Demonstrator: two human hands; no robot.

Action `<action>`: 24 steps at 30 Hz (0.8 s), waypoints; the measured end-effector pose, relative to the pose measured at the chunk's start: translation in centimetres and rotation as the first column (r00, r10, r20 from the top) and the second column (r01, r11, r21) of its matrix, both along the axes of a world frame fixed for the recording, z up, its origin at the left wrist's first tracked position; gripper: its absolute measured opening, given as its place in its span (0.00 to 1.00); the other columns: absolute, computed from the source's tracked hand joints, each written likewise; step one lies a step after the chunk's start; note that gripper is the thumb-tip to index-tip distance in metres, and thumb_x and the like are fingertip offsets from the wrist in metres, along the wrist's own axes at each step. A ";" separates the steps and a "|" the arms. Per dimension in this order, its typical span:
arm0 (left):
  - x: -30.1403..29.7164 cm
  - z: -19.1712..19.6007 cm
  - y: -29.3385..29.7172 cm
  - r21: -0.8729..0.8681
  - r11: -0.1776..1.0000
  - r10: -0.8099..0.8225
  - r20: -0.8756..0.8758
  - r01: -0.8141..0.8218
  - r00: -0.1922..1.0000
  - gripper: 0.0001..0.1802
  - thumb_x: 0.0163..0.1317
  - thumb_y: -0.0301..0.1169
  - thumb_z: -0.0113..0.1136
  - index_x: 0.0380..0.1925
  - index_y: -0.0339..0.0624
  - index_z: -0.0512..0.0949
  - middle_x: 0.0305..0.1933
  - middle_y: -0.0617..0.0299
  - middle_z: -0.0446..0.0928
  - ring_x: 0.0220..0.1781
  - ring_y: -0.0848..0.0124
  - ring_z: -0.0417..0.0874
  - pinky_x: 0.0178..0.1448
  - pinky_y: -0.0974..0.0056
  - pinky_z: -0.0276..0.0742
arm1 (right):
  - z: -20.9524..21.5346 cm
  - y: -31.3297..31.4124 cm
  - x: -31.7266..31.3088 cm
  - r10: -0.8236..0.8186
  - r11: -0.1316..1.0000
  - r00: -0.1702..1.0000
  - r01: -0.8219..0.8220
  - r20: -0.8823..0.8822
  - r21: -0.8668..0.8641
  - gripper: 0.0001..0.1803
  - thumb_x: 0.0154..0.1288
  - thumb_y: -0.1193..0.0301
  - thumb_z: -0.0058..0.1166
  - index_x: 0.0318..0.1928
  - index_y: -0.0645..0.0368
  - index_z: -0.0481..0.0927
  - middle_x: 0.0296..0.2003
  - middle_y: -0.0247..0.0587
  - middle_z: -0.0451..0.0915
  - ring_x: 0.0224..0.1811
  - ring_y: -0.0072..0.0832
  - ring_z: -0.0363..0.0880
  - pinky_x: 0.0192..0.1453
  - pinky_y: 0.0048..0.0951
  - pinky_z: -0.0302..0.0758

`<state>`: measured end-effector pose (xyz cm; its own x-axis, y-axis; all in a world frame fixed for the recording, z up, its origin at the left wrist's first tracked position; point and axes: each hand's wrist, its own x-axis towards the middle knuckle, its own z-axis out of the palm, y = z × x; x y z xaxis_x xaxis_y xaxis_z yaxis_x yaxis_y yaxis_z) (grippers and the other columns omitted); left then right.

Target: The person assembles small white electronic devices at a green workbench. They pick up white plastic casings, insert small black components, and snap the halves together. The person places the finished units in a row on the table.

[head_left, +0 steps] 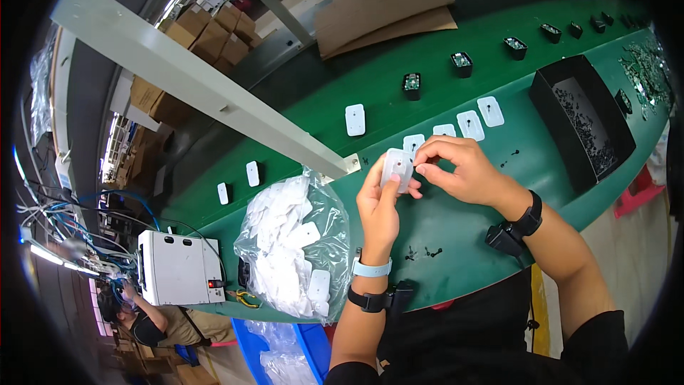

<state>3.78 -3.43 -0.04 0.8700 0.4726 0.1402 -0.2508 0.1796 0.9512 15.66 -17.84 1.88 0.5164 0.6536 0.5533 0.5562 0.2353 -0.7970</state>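
Observation:
My left hand holds a small white plastic cover upright above the green work surface. My right hand pinches something tiny at the cover's right edge; I cannot tell what it is. Three more white covers lie in a row just beyond my hands. Both wrists wear black bands, and the left also wears a pale blue one.
A clear bag of white covers lies left of my left hand. A black box of small dark parts stands at right. Small black parts ride the green belt behind. A white control box sits far left, another person below it.

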 end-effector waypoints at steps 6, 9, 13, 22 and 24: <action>-0.5 0.9 -0.5 0.027 0.999 0.030 0.011 -0.030 0.999 0.21 0.72 0.21 0.54 0.63 0.25 0.70 0.52 0.47 0.81 0.42 0.62 0.87 0.44 0.59 0.88 | 0.1 0.0 -0.1 -0.023 0.999 0.999 0.024 0.038 -0.039 0.05 0.63 0.80 0.63 0.39 0.64 0.81 0.35 0.41 0.81 0.35 0.32 0.80 0.39 0.32 0.77; -0.7 1.0 -0.7 0.029 0.998 0.049 -0.003 -0.049 0.999 0.22 0.71 0.20 0.55 0.63 0.24 0.70 0.51 0.46 0.82 0.41 0.61 0.88 0.43 0.59 0.89 | 0.2 0.1 0.2 -0.015 1.000 0.966 0.018 0.259 -0.007 0.08 0.60 0.80 0.64 0.40 0.64 0.80 0.36 0.41 0.81 0.38 0.37 0.79 0.42 0.36 0.77; -1.0 0.8 -0.1 -0.015 1.000 0.011 -0.082 -0.013 0.997 0.20 0.70 0.20 0.56 0.61 0.24 0.73 0.48 0.45 0.83 0.36 0.62 0.88 0.41 0.60 0.88 | 0.2 0.2 0.5 0.023 0.999 0.928 -0.005 0.372 -0.047 0.10 0.58 0.81 0.64 0.40 0.63 0.79 0.38 0.42 0.80 0.43 0.41 0.77 0.46 0.38 0.77; -1.4 1.0 1.2 -0.131 0.990 -0.071 -0.191 0.047 0.979 0.21 0.72 0.27 0.51 0.58 0.21 0.76 0.39 0.49 0.84 0.28 0.68 0.82 0.29 0.68 0.77 | 0.6 0.0 0.0 0.135 0.980 0.900 -0.060 0.414 -0.188 0.10 0.58 0.81 0.63 0.40 0.63 0.79 0.39 0.41 0.80 0.43 0.40 0.78 0.47 0.38 0.78; -1.4 1.1 1.2 -0.113 0.992 -0.070 -0.200 0.048 0.977 0.20 0.72 0.28 0.52 0.57 0.21 0.77 0.38 0.49 0.84 0.27 0.69 0.82 0.27 0.68 0.75 | 0.5 0.0 0.1 0.143 0.978 0.888 -0.059 0.438 -0.198 0.12 0.55 0.82 0.65 0.41 0.63 0.80 0.40 0.41 0.81 0.42 0.40 0.79 0.46 0.38 0.78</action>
<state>2.37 -2.23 1.03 0.9021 0.4218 -0.0913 -0.0397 0.2917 0.9557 15.74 -17.89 2.36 0.1668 0.7961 0.5818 0.8437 0.1901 -0.5020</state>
